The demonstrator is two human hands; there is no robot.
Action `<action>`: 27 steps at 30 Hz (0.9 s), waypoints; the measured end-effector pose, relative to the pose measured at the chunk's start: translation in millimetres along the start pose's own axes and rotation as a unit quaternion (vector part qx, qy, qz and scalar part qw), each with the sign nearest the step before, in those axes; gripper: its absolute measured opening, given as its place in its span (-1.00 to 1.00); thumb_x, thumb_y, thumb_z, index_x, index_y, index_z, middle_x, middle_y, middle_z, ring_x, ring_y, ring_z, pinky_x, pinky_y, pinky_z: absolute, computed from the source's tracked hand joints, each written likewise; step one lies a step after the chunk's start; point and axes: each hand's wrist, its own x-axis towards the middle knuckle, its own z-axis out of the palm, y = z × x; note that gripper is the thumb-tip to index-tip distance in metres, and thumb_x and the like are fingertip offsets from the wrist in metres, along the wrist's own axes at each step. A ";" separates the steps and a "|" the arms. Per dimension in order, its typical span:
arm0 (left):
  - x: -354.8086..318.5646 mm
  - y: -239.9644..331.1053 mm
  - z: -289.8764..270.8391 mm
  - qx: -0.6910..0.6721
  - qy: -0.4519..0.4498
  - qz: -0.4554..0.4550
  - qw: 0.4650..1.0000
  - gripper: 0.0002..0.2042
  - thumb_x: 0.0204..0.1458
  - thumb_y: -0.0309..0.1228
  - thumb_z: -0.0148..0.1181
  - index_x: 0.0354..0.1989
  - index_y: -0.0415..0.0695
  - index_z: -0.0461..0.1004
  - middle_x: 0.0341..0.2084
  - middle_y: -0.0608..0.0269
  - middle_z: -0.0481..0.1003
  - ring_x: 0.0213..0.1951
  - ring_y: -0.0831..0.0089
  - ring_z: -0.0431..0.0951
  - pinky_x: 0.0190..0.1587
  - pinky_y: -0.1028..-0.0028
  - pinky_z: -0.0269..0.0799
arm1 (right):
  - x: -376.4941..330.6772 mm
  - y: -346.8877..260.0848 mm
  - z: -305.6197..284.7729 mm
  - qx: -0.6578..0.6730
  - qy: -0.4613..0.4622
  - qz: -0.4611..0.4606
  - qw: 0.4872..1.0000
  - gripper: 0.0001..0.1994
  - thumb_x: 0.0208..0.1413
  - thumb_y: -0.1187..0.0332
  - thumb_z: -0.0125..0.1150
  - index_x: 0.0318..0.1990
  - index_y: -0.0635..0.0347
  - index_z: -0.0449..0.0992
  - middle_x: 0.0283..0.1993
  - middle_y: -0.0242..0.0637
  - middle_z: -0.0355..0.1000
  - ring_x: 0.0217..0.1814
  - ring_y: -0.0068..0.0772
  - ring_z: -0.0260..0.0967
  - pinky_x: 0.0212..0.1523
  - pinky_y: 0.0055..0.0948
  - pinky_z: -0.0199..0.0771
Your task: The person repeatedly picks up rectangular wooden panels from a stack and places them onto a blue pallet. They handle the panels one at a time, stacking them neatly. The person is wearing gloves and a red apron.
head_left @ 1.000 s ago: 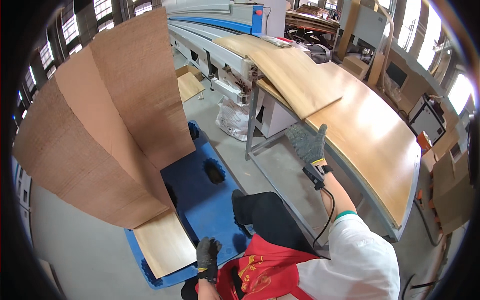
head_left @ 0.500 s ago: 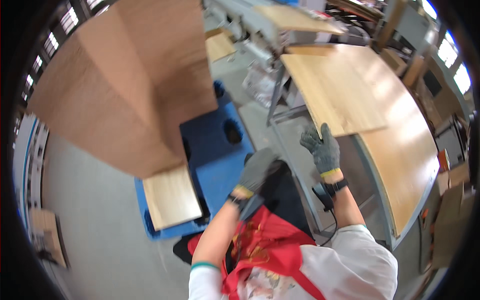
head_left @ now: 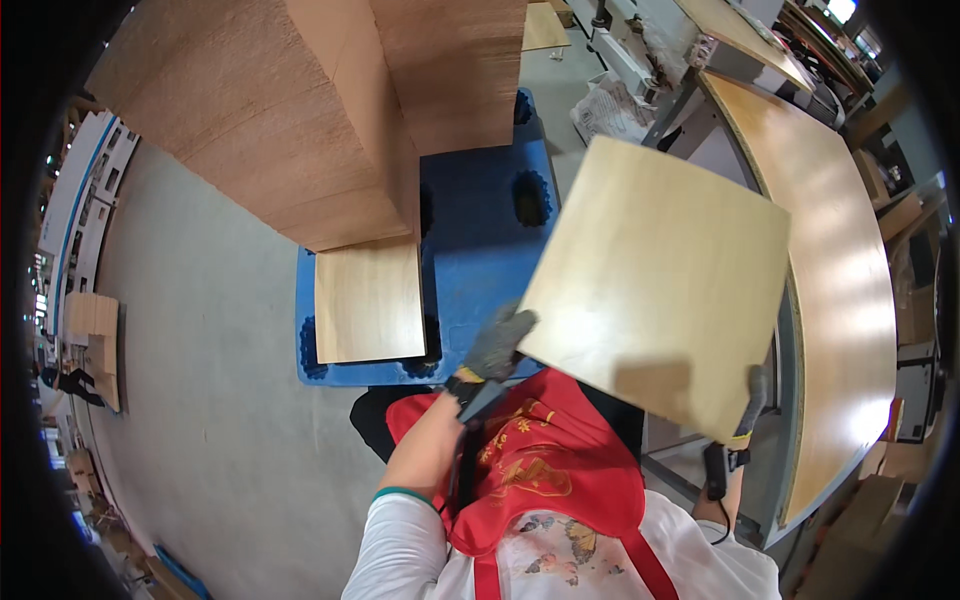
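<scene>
A pale wood-grain panel [head_left: 660, 270] is held up between my two gloved hands, in front of me and to the right. My left hand [head_left: 498, 345], in a grey glove, grips its near left corner. At the panel's near right edge is my right hand [head_left: 752, 400], partly hidden behind the board, its fingers mostly out of sight. Left of the held panel, a similar panel [head_left: 368, 305] lies flat on the blue pallet [head_left: 485, 260]. Tall stacks of brown boards [head_left: 280, 140] rise behind it on the same pallet.
A worktable [head_left: 835, 300] with a shiny wooden top and grey metal legs stands at my right. Machinery [head_left: 640, 60] and a plastic bag [head_left: 610, 110] are beyond the pallet. Another person [head_left: 75, 385] is far off at the left, near a board stack [head_left: 92, 315].
The panel that lay on the worktable is now lifted off it, over toward the pallet. My left hand has come onto its corner, my right hand onto its right edge.
</scene>
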 end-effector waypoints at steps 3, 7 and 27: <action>-29.0 14.9 -83.7 0.006 0.052 0.007 0.999 -0.64 0.14 -0.37 0.06 0.06 -0.32 0.39 -0.14 0.15 0.53 -0.12 0.42 0.55 -0.09 0.43 0.49 | 39.1 33.7 74.6 -0.188 -0.036 0.028 0.981 -0.55 0.14 0.39 0.17 0.16 0.38 0.30 -0.02 -0.08 0.46 -0.08 -0.29 0.49 -0.07 -0.34 0.55; -72.0 11.2 -218.9 -0.029 0.224 0.001 0.974 -0.66 0.10 -0.32 0.16 -0.01 -0.26 0.45 -0.26 0.22 0.55 -0.28 0.50 0.56 -0.24 0.47 0.51 | 103.2 144.1 125.2 -0.257 -0.155 0.210 0.930 -0.61 0.18 0.41 0.14 0.16 0.27 0.35 -0.03 -0.28 0.46 -0.07 -0.46 0.43 -0.06 -0.44 0.48; -34.2 -15.4 -618.5 0.694 0.414 -0.168 0.565 -0.08 0.05 0.11 0.11 0.43 -0.17 -0.18 0.41 -0.08 -0.12 0.43 0.04 -0.13 0.38 -0.07 -0.39 | 194.3 690.3 126.2 -0.454 -0.163 0.211 0.850 -0.47 0.20 0.35 -0.04 0.31 0.27 0.12 0.16 -0.07 0.33 0.17 -0.29 0.27 0.19 -0.33 0.25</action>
